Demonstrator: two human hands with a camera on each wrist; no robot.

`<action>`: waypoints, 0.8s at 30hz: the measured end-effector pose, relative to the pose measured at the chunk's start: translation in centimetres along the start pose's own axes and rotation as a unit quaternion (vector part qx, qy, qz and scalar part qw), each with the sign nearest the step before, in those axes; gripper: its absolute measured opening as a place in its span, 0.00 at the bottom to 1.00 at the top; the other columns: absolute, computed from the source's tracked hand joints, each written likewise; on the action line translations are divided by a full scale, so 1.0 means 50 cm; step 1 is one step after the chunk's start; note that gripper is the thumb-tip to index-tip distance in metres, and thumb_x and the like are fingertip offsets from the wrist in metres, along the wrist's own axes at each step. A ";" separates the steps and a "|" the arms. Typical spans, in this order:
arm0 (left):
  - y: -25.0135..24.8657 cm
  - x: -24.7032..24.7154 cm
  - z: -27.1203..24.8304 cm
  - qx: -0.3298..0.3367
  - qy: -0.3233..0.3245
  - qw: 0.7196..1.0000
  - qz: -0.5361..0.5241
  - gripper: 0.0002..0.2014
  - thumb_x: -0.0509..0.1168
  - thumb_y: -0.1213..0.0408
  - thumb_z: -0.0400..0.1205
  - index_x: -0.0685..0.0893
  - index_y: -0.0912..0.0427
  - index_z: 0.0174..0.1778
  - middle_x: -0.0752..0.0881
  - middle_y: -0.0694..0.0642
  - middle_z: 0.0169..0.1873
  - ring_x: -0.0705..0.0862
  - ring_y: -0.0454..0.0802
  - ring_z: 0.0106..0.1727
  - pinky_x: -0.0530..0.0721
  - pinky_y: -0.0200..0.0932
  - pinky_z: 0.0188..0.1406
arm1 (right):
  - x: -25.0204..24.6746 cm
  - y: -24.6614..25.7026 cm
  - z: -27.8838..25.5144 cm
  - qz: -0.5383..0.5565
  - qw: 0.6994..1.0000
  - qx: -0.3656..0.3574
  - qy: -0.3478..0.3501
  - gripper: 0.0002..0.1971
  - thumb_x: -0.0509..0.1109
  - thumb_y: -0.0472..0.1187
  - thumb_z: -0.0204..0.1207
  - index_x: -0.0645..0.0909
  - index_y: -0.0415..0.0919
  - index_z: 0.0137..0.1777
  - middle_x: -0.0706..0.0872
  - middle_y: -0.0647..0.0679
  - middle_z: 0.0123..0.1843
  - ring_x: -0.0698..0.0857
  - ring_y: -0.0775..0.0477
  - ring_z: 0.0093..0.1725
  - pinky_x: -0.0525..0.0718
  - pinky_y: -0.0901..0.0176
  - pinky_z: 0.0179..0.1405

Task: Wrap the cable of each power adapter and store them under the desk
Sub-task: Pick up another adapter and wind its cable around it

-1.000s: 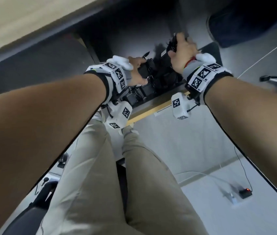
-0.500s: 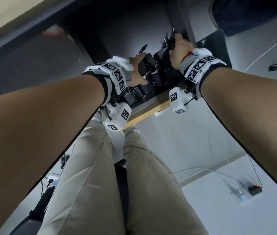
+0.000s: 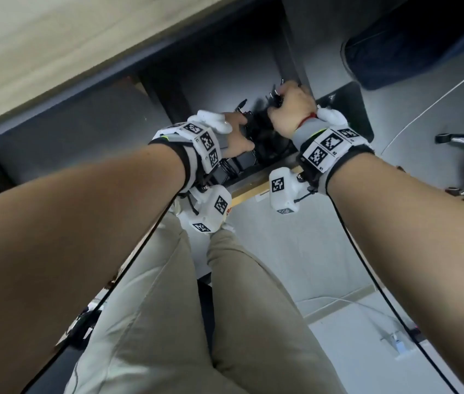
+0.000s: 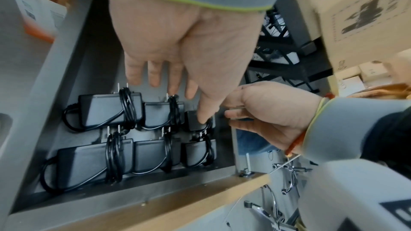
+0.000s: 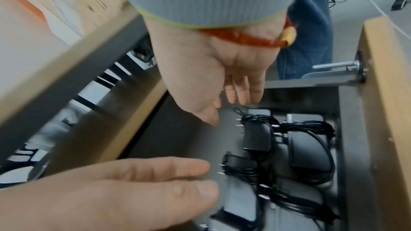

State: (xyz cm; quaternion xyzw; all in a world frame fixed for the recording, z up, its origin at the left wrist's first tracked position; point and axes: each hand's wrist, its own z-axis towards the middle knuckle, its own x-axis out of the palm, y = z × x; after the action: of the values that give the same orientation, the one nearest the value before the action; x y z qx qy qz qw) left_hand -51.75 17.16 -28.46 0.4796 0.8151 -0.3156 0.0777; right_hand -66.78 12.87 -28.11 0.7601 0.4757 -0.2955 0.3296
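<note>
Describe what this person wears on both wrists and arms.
Bare forearms. Each wrist carries a grey ribbed cuff with a yellow-green edge, under a white band of black-and-white square markers, with a white camera pod hanging below. The left hand has nothing more; the right hand has a red string bracelet with a gold bead.

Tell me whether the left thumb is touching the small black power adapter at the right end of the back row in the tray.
Touching. The left wrist view shows the left hand's thumb tip pressed on the small black power adapter, no gap.
</note>
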 end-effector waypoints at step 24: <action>0.247 -0.504 -0.445 -0.070 -0.308 0.868 -0.384 0.04 0.71 0.64 0.80 0.86 0.54 0.49 0.87 0.54 0.40 0.83 0.51 0.38 0.82 0.40 0.37 | -0.228 0.627 -0.306 0.171 0.960 -0.206 0.088 0.06 0.67 0.41 0.74 0.83 0.49 0.37 0.90 0.47 0.40 0.88 0.43 0.35 0.89 0.49 0.46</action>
State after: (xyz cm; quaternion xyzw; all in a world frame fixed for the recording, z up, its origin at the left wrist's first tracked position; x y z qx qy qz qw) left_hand -24.27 16.00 -5.51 0.0005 0.8895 -0.3943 0.2309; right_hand -40.16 8.45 -3.24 0.7685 0.4164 -0.0626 0.4818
